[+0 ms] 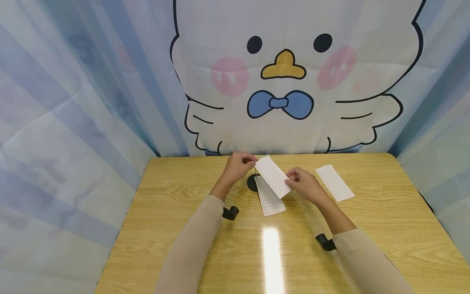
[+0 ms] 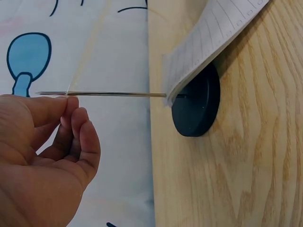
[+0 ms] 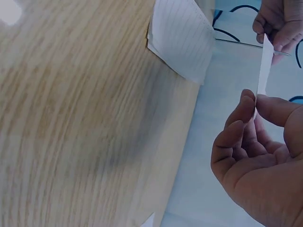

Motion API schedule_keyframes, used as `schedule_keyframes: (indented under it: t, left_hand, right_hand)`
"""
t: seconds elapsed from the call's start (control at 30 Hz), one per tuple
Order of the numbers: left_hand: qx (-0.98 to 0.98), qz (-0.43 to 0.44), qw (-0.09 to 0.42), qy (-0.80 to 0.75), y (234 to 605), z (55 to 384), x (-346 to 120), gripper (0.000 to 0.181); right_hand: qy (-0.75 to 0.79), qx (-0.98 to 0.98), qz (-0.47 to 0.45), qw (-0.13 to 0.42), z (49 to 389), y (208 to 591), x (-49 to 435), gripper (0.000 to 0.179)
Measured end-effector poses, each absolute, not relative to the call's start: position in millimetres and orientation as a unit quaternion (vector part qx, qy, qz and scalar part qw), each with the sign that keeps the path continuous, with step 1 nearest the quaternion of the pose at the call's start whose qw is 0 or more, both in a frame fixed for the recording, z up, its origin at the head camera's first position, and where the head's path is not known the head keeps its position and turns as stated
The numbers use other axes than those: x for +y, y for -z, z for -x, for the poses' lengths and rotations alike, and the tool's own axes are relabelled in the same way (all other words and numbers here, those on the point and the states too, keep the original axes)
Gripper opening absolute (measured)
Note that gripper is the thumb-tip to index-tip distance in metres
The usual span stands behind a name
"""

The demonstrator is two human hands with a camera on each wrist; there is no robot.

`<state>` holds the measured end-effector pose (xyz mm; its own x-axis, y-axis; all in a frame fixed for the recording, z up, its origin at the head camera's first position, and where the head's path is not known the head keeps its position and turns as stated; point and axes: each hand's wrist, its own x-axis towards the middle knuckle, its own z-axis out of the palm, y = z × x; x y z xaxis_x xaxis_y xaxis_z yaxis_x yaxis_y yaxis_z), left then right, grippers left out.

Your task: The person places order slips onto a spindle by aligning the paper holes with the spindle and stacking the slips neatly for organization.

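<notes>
A bill spike (image 2: pixel 118 94) with a round black base (image 2: pixel 201 111) stands near the table's far edge. Lined paper slips (image 1: pixel 268 202) sit low on it, curling up off the base in the left wrist view. Above them, my two hands hold another lined slip (image 1: pixel 271 176) tilted. My left hand (image 1: pixel 236 167) pinches its far end between thumb and fingertips, right at the upper part of the rod. The rod's pointed tip shows past that slip in both wrist views. My right hand (image 1: pixel 304 185) pinches the slip's near right side.
More lined slips (image 1: pixel 335 182) lie on the wooden table (image 1: pixel 176 232) to the right of my right hand. A curtain with a cartoon bird (image 1: pixel 280 134) hangs right behind the table's far edge. Black wrist camera parts (image 1: pixel 230 213) show beside my sleeves.
</notes>
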<state>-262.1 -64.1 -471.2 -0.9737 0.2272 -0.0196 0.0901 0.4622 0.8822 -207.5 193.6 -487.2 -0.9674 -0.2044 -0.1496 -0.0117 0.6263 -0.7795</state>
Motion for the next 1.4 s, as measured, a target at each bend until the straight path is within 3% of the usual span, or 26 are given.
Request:
schedule_keyframes:
  t: [0.87,1.4]
  left_hand:
    - [0.861,-0.079,0.100,-0.492,506,268,-60,0.018]
    - [0.871,-0.088,0.094,-0.475,521,263,-56,0.012]
  right_hand:
    - [0.426,0.885,0.059,0.178,193,510,177,0.022]
    - [0.382,0.907,0.068,0.162,186,522,171,0.023]
